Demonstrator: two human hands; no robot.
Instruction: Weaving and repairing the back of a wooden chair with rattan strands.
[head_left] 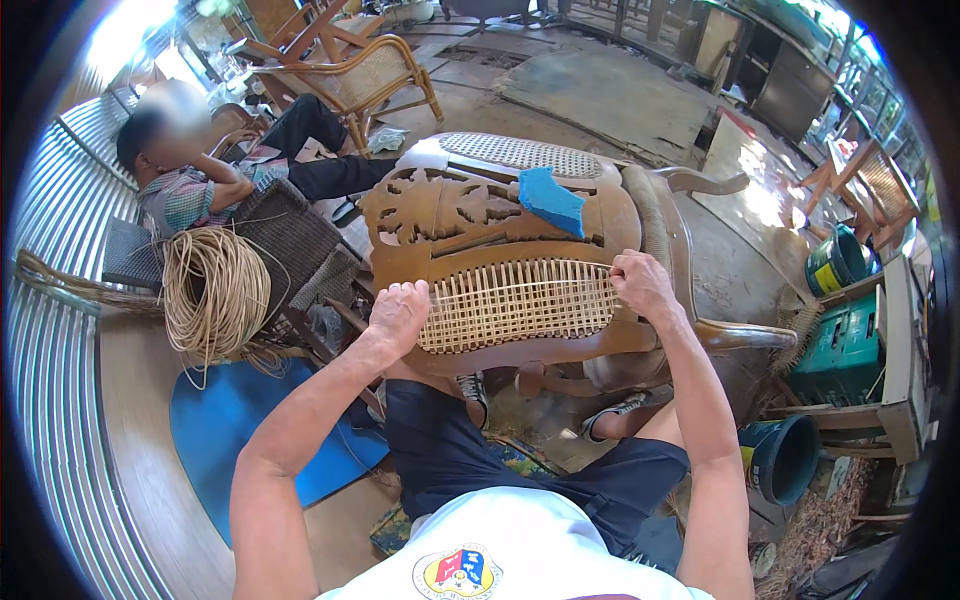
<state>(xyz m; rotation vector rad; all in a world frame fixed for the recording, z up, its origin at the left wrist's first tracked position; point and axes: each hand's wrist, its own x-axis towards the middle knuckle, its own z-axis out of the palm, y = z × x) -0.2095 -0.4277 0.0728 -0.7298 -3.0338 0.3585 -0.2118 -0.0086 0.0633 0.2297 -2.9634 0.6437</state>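
Observation:
A brown wooden chair [520, 360] lies on its back or side in front of me, with carved openwork and woven cane in its frame. Across its near cane panel [515, 305] runs a pale cane strand [540, 281]. My left hand [400, 315] is closed at the panel's left edge, with the strand's left end at its fingers. At the upper right corner my right hand [642, 284] pinches the other end, its fingers curled. A blue, rough-edged piece of foam or cloth [552, 200] rests on the wood beyond the panel.
On the left, a coil of cane [215, 290] hangs over a dark woven seat [300, 230]. A person [200, 185] sits behind it, near a rattan armchair [350, 80]. At right stand a green crate [838, 350] and buckets [780, 460]. A blue board [250, 420] lies lower left.

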